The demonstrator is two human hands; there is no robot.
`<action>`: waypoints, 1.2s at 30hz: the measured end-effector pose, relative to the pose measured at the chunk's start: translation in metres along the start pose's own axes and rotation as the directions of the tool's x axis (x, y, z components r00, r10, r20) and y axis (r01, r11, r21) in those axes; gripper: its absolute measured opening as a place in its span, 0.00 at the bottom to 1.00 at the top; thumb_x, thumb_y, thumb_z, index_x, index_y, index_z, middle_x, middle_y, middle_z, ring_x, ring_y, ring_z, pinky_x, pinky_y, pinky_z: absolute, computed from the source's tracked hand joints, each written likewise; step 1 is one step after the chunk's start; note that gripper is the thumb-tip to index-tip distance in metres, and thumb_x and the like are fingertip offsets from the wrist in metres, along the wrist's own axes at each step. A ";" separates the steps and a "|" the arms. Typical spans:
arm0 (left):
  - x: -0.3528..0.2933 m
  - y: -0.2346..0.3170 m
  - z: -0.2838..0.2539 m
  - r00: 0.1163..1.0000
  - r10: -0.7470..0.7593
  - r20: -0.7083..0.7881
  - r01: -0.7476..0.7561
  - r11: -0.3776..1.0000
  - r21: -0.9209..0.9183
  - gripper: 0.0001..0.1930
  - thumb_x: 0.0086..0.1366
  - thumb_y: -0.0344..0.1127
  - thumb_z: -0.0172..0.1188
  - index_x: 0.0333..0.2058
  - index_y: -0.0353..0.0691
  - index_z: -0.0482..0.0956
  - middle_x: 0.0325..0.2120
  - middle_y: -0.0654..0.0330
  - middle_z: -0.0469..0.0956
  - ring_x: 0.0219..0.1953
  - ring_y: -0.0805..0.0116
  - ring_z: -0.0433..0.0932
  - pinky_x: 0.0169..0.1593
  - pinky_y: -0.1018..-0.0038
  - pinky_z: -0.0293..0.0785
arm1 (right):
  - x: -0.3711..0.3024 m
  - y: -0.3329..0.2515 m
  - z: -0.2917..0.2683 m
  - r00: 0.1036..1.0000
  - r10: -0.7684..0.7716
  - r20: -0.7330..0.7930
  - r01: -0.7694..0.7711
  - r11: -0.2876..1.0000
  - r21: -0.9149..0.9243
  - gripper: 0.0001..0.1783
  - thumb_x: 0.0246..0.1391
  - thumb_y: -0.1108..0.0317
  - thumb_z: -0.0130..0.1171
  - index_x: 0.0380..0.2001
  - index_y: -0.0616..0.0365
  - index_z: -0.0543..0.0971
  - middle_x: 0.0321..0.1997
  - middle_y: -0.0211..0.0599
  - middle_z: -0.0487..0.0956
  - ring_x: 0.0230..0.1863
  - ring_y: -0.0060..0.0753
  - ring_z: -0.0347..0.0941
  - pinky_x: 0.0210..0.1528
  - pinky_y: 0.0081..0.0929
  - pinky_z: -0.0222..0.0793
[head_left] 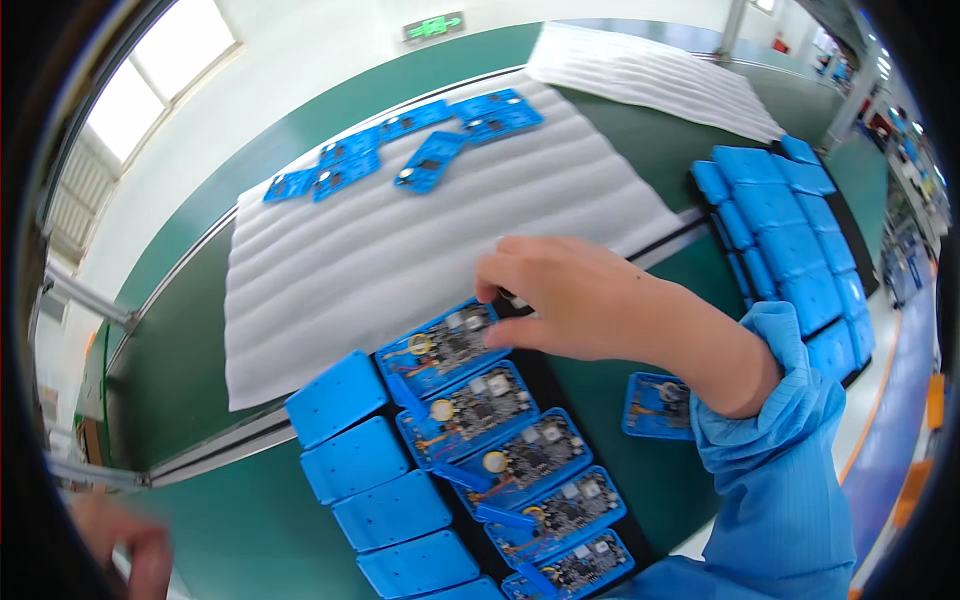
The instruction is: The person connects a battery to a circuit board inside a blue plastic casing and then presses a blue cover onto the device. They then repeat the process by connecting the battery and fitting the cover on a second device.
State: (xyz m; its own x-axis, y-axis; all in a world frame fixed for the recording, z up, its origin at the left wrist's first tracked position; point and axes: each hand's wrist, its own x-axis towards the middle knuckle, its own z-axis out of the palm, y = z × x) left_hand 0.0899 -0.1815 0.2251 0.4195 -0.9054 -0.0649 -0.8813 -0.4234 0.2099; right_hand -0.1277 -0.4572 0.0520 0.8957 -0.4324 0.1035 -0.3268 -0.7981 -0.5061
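Observation:
My right hand (565, 295) reaches over the far end of a row of blue cases with circuit boards. Its fingers curl and its thumb lies by the right edge of the farthest open case (437, 348). A small dark and whitish bit shows between thumb and fingers; I cannot make out what it is. Nearer me in the row lie several more open cases (470, 410), with boards, wires and round pale-yellow parts. Blue covers (340, 398) line the row's left side. My left hand (125, 545) is at the lower left, smeared by motion, away from the cases.
White foam sheet (420, 240) covers part of the green table beyond, bearing several blue pieces (430, 160). Stacked blue covers (790, 240) fill a black tray at the right. One open case (657, 405) lies beside my right forearm. Another foam sheet (640, 75) lies farther back.

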 end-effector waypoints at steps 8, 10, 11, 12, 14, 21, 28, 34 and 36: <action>0.131 0.031 0.141 0.869 0.495 0.011 -0.477 0.841 -0.255 0.08 0.56 0.31 0.62 0.34 0.36 0.80 0.27 0.54 0.77 0.30 0.58 0.78 0.34 0.68 0.73 | -0.167 0.010 0.011 0.935 0.326 0.137 -0.244 0.875 -0.417 0.41 0.30 0.44 0.72 0.46 0.60 0.72 0.43 0.41 0.71 0.45 0.42 0.70 0.42 0.37 0.67; 0.140 0.028 0.162 0.861 0.508 0.019 -0.486 0.833 -0.266 0.08 0.56 0.32 0.61 0.35 0.37 0.80 0.27 0.54 0.77 0.31 0.58 0.79 0.35 0.67 0.73 | -0.187 0.014 0.021 0.917 0.392 0.078 -0.341 0.869 -0.358 0.42 0.30 0.47 0.73 0.47 0.60 0.71 0.43 0.41 0.71 0.46 0.43 0.69 0.44 0.37 0.67; 0.143 0.024 0.172 0.865 0.501 0.004 -0.476 0.823 -0.311 0.08 0.57 0.32 0.61 0.35 0.37 0.80 0.28 0.54 0.78 0.31 0.57 0.78 0.36 0.66 0.73 | -0.189 0.013 0.022 0.920 0.384 0.078 -0.334 0.873 -0.355 0.42 0.30 0.47 0.73 0.47 0.60 0.71 0.43 0.41 0.71 0.46 0.43 0.69 0.44 0.37 0.67; 0.147 0.022 0.181 0.868 0.496 -0.011 -0.468 0.810 -0.353 0.08 0.57 0.32 0.60 0.35 0.37 0.80 0.28 0.54 0.78 0.32 0.56 0.78 0.36 0.66 0.73 | -0.189 0.013 0.022 0.894 0.448 -0.008 -0.426 0.844 -0.325 0.41 0.30 0.49 0.73 0.47 0.59 0.71 0.43 0.41 0.71 0.47 0.44 0.69 0.45 0.38 0.67; 0.150 0.015 0.193 0.866 0.499 -0.036 -0.480 0.807 -0.344 0.07 0.57 0.32 0.60 0.34 0.38 0.80 0.27 0.54 0.78 0.31 0.56 0.78 0.35 0.65 0.72 | -0.184 0.025 0.028 0.857 0.474 -0.203 -0.512 0.827 -0.233 0.39 0.31 0.54 0.72 0.48 0.58 0.71 0.44 0.42 0.71 0.47 0.47 0.68 0.47 0.40 0.67; 0.152 0.011 0.216 0.874 0.482 -0.064 -0.463 0.784 -0.414 0.07 0.56 0.28 0.62 0.35 0.36 0.81 0.26 0.54 0.79 0.26 0.62 0.76 0.33 0.70 0.73 | -0.126 0.027 0.016 0.794 0.411 -0.447 -0.544 0.810 -0.221 0.34 0.37 0.57 0.72 0.49 0.57 0.74 0.46 0.43 0.72 0.48 0.46 0.69 0.48 0.37 0.68; 0.153 0.011 0.223 0.914 0.405 -0.021 -0.376 0.826 -0.420 0.05 0.54 0.29 0.64 0.31 0.37 0.82 0.24 0.55 0.77 0.25 0.62 0.75 0.31 0.70 0.71 | 0.003 -0.002 0.067 0.971 -0.033 -0.235 0.043 0.998 0.037 0.06 0.49 0.66 0.61 0.31 0.53 0.78 0.33 0.33 0.76 0.41 0.39 0.73 0.41 0.36 0.70; 0.155 0.009 0.229 0.915 0.403 -0.013 -0.361 0.806 -0.469 0.05 0.53 0.28 0.64 0.31 0.37 0.82 0.23 0.56 0.76 0.26 0.62 0.75 0.31 0.70 0.71 | 0.030 0.016 0.106 0.956 -0.128 -0.265 0.151 0.986 0.067 0.05 0.47 0.67 0.63 0.28 0.52 0.79 0.29 0.29 0.76 0.34 0.37 0.74 0.34 0.34 0.69; 0.155 0.008 0.231 0.911 0.411 -0.036 -0.379 0.798 -0.469 0.05 0.53 0.28 0.64 0.31 0.38 0.82 0.24 0.57 0.77 0.27 0.62 0.75 0.31 0.70 0.70 | 0.030 0.017 0.106 0.934 -0.148 -0.326 0.169 0.985 0.036 0.05 0.47 0.66 0.64 0.28 0.52 0.79 0.28 0.29 0.75 0.33 0.36 0.74 0.33 0.33 0.69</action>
State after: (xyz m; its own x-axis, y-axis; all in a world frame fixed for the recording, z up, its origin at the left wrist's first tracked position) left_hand 0.0979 -0.3326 -0.0089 0.0273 -0.9977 0.0622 -0.7597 0.0197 0.6500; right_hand -0.0746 -0.4385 -0.0444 0.7867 -0.4223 0.4503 -0.1599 -0.8440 -0.5120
